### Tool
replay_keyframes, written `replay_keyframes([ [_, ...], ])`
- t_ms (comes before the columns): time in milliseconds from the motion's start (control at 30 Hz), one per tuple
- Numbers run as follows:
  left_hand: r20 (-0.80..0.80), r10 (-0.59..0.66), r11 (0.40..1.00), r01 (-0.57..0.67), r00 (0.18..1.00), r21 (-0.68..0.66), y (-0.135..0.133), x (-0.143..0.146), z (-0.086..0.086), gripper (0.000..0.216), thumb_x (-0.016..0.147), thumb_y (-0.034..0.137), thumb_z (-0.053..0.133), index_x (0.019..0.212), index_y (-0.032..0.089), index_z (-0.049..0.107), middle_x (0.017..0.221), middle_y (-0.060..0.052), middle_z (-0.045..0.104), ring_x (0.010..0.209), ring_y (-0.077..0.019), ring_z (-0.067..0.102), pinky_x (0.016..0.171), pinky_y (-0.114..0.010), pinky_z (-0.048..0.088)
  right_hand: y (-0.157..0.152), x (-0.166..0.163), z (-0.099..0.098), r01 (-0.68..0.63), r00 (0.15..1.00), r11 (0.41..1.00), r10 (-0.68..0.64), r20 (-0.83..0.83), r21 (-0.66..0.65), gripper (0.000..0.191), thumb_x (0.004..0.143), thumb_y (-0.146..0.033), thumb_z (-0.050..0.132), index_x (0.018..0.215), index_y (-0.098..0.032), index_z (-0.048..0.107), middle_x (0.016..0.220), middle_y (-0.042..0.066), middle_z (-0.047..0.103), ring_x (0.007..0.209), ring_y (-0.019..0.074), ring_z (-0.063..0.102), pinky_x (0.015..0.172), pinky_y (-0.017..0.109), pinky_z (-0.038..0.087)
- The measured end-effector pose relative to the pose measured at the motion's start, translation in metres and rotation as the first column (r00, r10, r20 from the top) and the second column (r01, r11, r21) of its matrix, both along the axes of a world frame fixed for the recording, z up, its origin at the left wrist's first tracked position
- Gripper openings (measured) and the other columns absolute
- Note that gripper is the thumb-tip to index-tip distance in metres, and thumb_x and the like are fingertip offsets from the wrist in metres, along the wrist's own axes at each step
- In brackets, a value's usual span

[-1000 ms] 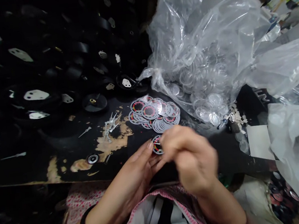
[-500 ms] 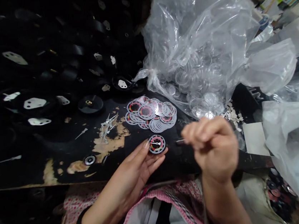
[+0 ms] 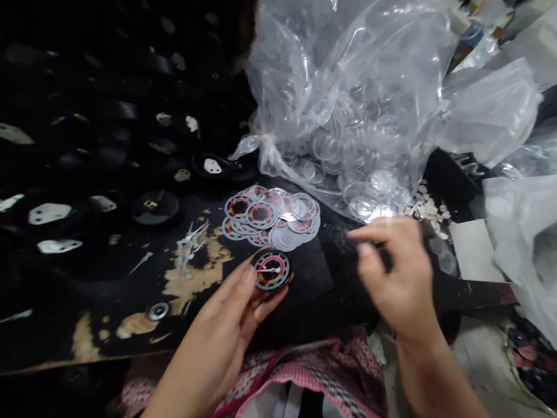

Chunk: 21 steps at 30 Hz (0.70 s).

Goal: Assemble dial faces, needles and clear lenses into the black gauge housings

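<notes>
A small round gauge with a black-and-red dial and a white pointer rests in my left hand. The thumb lies on its near left edge and the fingers support it from below. My right hand is over the table to the right, its index finger stretched out and the thumb apart; I see nothing between them. Just beyond its knuckles shows a short dark piece, partly hidden by the hand. Behind the gauge lies a pile of printed dial discs. Several loose white pointers are heaped left of it.
A large clear plastic bag of transparent round covers stands behind. Black gauge housings crowd the left and back. A small ring-shaped part sits near the front edge. Small white pieces and a white card lie right.
My right hand has opened its fist and moved slightly right; the dark rod that stuck out from it no longer shows there. The view has shifted, and my left hand still holds the gauge.
</notes>
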<state>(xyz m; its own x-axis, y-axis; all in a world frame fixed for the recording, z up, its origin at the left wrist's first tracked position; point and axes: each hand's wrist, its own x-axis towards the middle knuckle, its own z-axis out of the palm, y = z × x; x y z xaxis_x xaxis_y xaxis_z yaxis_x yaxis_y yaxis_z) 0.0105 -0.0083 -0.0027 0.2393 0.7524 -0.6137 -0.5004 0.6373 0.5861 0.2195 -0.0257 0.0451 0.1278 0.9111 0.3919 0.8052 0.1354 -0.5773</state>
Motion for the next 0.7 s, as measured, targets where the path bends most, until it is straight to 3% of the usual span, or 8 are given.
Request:
replay_keyframes([
  [67,-0.041,0.011,1.000,-0.010,0.999,0.014,0.000,-0.001,0.002,0.032,0.081,0.041,0.079,0.107,0.023,0.079,0.125,-0.008,0.076,0.123,-0.0319,0.065,0.094,-0.036,0.060,0.007,-0.031,0.005,-0.248,0.964,0.954,0.260,0.052,-0.167,0.014,0.094,-0.019,0.057,0.102,-0.023,0.068,0.095,0.005,0.070,0.093,0.0219,0.060,0.086,0.038,0.043],
  [133,-0.079,0.016,1.000,-0.016,0.997,0.010,-0.001,-0.004,0.002,0.031,0.080,0.038,0.080,0.109,0.028,0.079,0.129,-0.005,0.074,0.128,-0.0312,0.062,0.095,-0.035,0.060,0.015,-0.053,0.003,-0.344,0.914,0.904,0.385,0.131,-0.255,0.012,0.096,-0.021,0.055,0.098,-0.020,0.066,0.091,0.006,0.071,0.087,0.0216,0.059,0.080,0.037,0.041],
  [233,-0.103,-0.004,1.000,0.006,0.995,0.023,-0.002,-0.009,-0.002,0.035,0.080,0.036,0.080,0.115,0.032,0.077,0.135,-0.002,0.071,0.133,-0.0294,0.059,0.100,-0.034,0.056,0.024,-0.067,-0.008,-0.356,0.854,0.898,0.424,0.299,-0.258,0.014,0.098,-0.022,0.052,0.091,-0.018,0.064,0.088,0.007,0.069,0.084,0.0220,0.057,0.077,0.037,0.037],
  [333,-0.085,0.008,1.000,-0.008,0.996,0.008,-0.001,-0.009,-0.002,0.037,0.076,0.037,0.083,0.112,0.030,0.078,0.126,-0.004,0.075,0.127,-0.0302,0.063,0.099,-0.035,0.056,0.028,-0.067,-0.015,-0.376,0.821,0.902,0.430,0.377,-0.212,0.017,0.097,-0.018,0.049,0.086,-0.018,0.062,0.082,0.006,0.068,0.081,0.0217,0.055,0.075,0.036,0.036],
  [433,-0.057,0.048,0.996,-0.052,0.997,-0.070,-0.001,-0.005,0.001,0.024,0.071,0.037,0.086,0.092,0.026,0.081,0.106,-0.005,0.081,0.114,-0.0319,0.071,0.088,-0.034,0.062,0.028,-0.071,-0.014,-0.360,0.863,0.906,0.414,0.290,-0.224,0.016,0.093,-0.017,0.049,0.084,-0.018,0.061,0.081,0.006,0.067,0.080,0.0203,0.056,0.077,0.034,0.039],
  [500,-0.043,0.067,0.994,-0.071,0.997,-0.081,-0.002,-0.003,0.001,0.020,0.072,0.037,0.085,0.088,0.026,0.081,0.104,-0.005,0.081,0.113,-0.0327,0.071,0.087,-0.035,0.062,0.027,-0.074,-0.010,-0.309,0.908,0.904,0.372,0.191,-0.295,0.013,0.092,-0.017,0.052,0.084,-0.018,0.062,0.082,0.005,0.068,0.078,0.0187,0.058,0.077,0.033,0.041],
  [567,-0.052,0.066,0.997,-0.068,0.996,-0.044,-0.004,-0.005,-0.002,0.026,0.075,0.039,0.084,0.098,0.028,0.080,0.116,-0.004,0.079,0.121,-0.0324,0.067,0.092,-0.036,0.060,0.028,-0.076,-0.007,-0.271,0.938,0.884,0.331,0.102,-0.382,0.009,0.090,-0.015,0.056,0.084,-0.018,0.062,0.080,0.002,0.068,0.075,0.0169,0.058,0.074,0.031,0.042],
  [700,-0.075,0.011,1.000,-0.009,0.997,0.024,-0.004,-0.011,-0.011,0.041,0.077,0.041,0.083,0.115,0.030,0.076,0.136,-0.004,0.070,0.133,-0.0309,0.057,0.099,-0.034,0.057,0.041,-0.061,-0.007,-0.380,0.924,0.815,0.355,-0.141,-0.437,0.010,0.092,-0.019,0.060,0.085,-0.020,0.066,0.077,-0.002,0.068,0.069,0.0126,0.060,0.070,0.025,0.044],
])
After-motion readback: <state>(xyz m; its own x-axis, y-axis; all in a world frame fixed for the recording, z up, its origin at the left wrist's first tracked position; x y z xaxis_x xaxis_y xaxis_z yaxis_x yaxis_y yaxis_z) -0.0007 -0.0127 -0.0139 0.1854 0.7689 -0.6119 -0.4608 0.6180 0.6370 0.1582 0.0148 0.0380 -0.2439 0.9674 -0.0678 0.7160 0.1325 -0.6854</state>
